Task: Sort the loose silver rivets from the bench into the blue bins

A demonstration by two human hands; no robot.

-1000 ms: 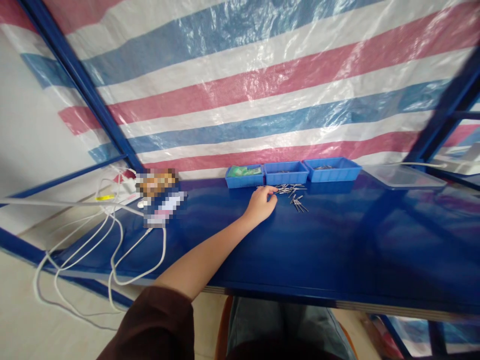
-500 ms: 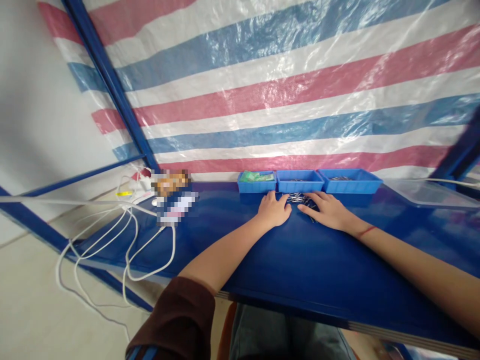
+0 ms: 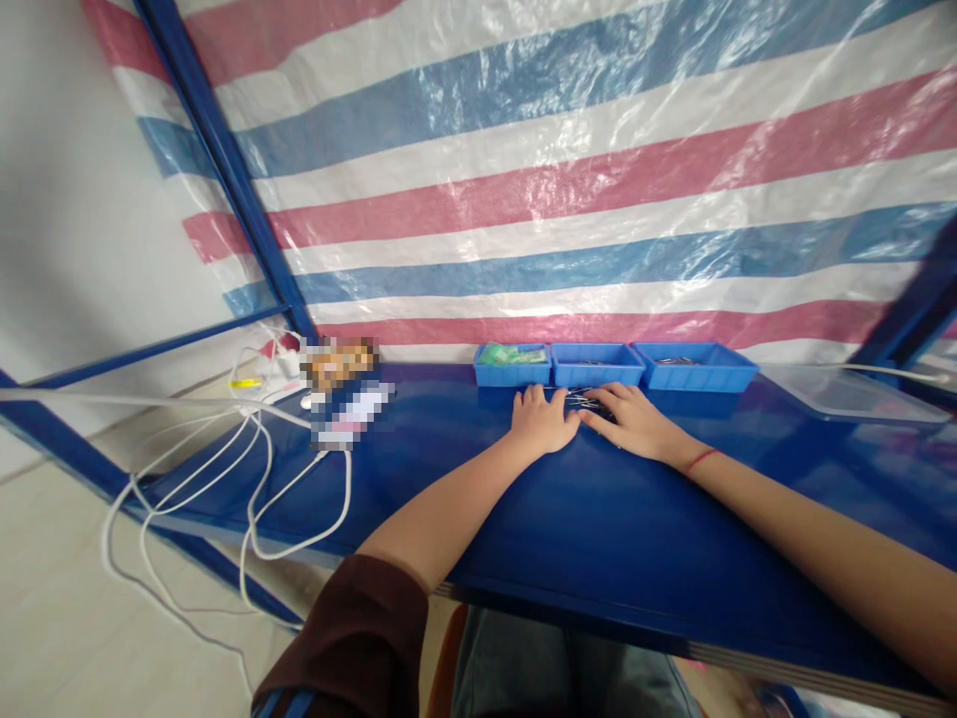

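Between hands (image 3: 544, 421) (image 3: 637, 423), seemingly metal rods (image 3: 581, 399)

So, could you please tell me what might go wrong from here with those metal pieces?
The thin metal pieces lie in a pile between the left hand and right hand, so some could scatter across the table. Their tips might prick a hand, though they are too small here to judge sharpness. White cables loop over the table's edge beside the left forearm, which might snag them.

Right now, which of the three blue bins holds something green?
The leftmost bin: green material shows inside it, while the middle bin and right-hand bin show thin metallic-looking pieces.
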